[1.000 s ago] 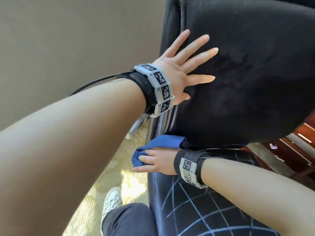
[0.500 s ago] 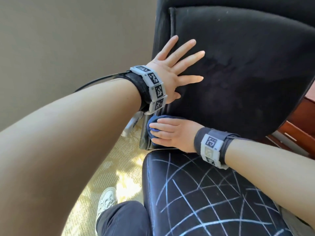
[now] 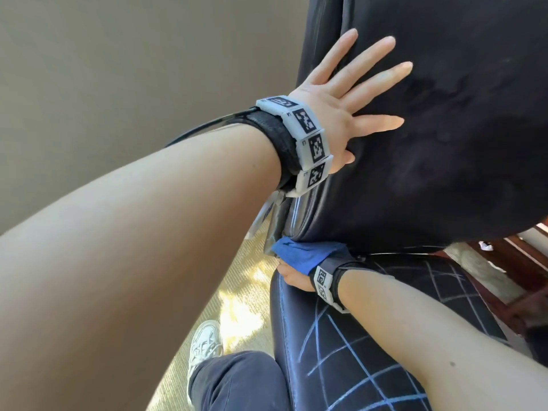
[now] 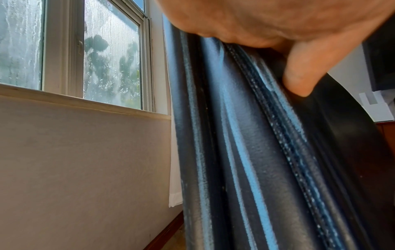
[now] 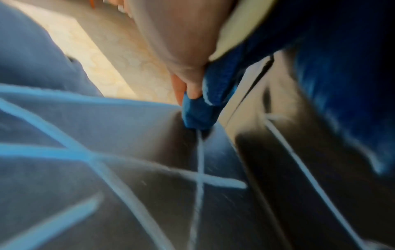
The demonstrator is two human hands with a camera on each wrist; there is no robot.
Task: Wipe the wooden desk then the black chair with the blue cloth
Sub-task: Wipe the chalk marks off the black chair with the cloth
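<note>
The chair [image 3: 444, 143] is standing on the pale floor [image 3: 237, 307], its seat [image 3: 370, 366] showing crossing light lines. The cloth [image 3: 302, 256] is lying on the seat's back left corner, where seat and backrest meet. A white shoe [image 3: 204, 348] is resting on the floor just beside the seat's left edge, in sunlight.

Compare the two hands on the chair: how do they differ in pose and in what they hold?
The left hand lies flat with fingers spread on the chair back, holding nothing; the right hand grips the blue cloth low, where back meets seat. The left shows fully; the right is mostly hidden by cloth. Both wear wristbands.
</note>
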